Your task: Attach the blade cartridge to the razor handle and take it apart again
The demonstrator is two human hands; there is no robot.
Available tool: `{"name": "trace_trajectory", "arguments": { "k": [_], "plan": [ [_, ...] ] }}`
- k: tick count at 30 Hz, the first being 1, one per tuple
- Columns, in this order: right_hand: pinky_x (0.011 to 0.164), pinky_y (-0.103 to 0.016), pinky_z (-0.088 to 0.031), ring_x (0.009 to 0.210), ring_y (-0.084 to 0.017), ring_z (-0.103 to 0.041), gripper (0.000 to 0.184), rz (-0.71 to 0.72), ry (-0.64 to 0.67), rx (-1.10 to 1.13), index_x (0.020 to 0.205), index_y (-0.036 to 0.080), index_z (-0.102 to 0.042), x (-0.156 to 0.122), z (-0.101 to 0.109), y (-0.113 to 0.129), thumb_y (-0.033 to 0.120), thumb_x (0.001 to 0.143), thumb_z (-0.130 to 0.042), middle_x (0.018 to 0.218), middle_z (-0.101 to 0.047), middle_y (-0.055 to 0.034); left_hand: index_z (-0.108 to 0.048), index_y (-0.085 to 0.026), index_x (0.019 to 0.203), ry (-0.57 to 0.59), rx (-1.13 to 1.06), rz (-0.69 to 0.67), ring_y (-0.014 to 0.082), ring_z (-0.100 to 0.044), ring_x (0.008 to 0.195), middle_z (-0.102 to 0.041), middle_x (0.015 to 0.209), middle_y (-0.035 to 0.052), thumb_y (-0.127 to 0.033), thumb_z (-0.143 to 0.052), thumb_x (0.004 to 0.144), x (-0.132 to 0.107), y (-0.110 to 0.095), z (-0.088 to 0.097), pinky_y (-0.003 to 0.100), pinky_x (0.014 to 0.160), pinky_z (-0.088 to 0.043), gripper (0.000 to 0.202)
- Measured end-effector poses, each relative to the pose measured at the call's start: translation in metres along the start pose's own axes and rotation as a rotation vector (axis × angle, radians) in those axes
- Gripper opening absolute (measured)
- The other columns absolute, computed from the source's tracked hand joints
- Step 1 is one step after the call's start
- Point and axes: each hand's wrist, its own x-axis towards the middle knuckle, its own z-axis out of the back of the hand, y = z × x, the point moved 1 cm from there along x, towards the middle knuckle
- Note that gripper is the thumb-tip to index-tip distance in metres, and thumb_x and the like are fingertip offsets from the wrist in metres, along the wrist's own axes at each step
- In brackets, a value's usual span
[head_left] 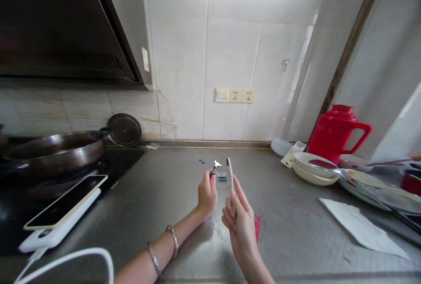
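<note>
My left hand [207, 194] is closed around the handle of a small razor [215, 166], its silver head sticking up above my fingers. My right hand [239, 219] holds a clear plastic cartridge case [227, 174] upright between thumb and fingers, right beside the razor head. Both hands hover over the steel counter [184, 196]. A small dark piece [201, 161] lies on the counter just beyond the razor. A red packet [258, 227] shows under my right hand. Two bangles sit on my left wrist.
A dark wok [55, 148] sits on the black hob at left, a phone [66, 200] on a white power bank beside it. At right stand a red jug [333, 133], stacked bowls and plates [315, 168] and a white paper sheet [358, 227]. A wall socket strip [235, 95] is behind.
</note>
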Motion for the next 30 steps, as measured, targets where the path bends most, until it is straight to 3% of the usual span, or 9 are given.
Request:
{"name": "trace_trajectory", "arguments": {
  "k": [7, 14, 20, 27, 30],
  "plan": [
    [0.04, -0.021, -0.005, 0.04, -0.004, -0.009, 0.084, -0.097, -0.005, -0.003, 0.139, 0.026, -0.032, -0.012, -0.004, -0.033, 0.055, 0.068, -0.065, 0.05, -0.017, 0.0117, -0.05, -0.02, 0.098, -0.039, -0.032, 0.029, 0.0154, -0.057, 0.073, -0.062, 0.084, 0.0035, -0.03, -0.039, 0.088, 0.002, 0.0, 0.001, 0.026, 0.067, -0.042, 0.018],
    [0.041, -0.02, -0.006, 0.042, -0.004, -0.009, 0.08, 0.004, -0.023, 0.047, 0.139, 0.027, -0.032, 0.002, -0.009, -0.017, 0.05, 0.07, -0.066, 0.051, -0.017, 0.0114, -0.049, -0.019, 0.095, -0.025, -0.052, 0.045, 0.0159, -0.058, 0.076, -0.062, 0.086, 0.0045, -0.029, -0.04, 0.088, 0.001, 0.004, -0.002, 0.027, 0.068, -0.043, 0.015],
    [0.04, -0.02, -0.006, 0.043, -0.005, -0.007, 0.081, -0.094, 0.029, 0.029, 0.14, 0.024, -0.031, -0.017, -0.01, -0.04, 0.052, 0.071, -0.064, 0.051, -0.013, 0.0115, -0.047, -0.02, 0.091, -0.021, -0.05, 0.07, 0.0147, -0.057, 0.07, -0.061, 0.079, 0.0019, -0.029, -0.043, 0.086, 0.002, 0.005, 0.001, 0.026, 0.066, -0.042, 0.012],
    [0.041, -0.02, -0.006, 0.042, -0.004, -0.008, 0.081, -0.028, -0.031, 0.069, 0.14, 0.025, -0.03, -0.004, -0.011, -0.023, 0.049, 0.071, -0.065, 0.051, -0.017, 0.0118, -0.048, -0.018, 0.092, -0.011, -0.057, 0.039, 0.0159, -0.058, 0.077, -0.062, 0.085, 0.0049, -0.028, -0.04, 0.087, 0.003, 0.003, -0.001, 0.027, 0.07, -0.043, 0.014],
    [0.04, -0.02, -0.006, 0.041, -0.004, -0.009, 0.08, -0.064, -0.029, 0.052, 0.14, 0.024, -0.029, -0.009, -0.009, -0.033, 0.051, 0.072, -0.062, 0.05, -0.017, 0.0121, -0.049, -0.018, 0.092, -0.002, -0.06, 0.037, 0.0153, -0.057, 0.074, -0.062, 0.082, 0.0038, -0.028, -0.04, 0.087, 0.005, 0.005, 0.001, 0.026, 0.07, -0.042, 0.014]
  ]
}}
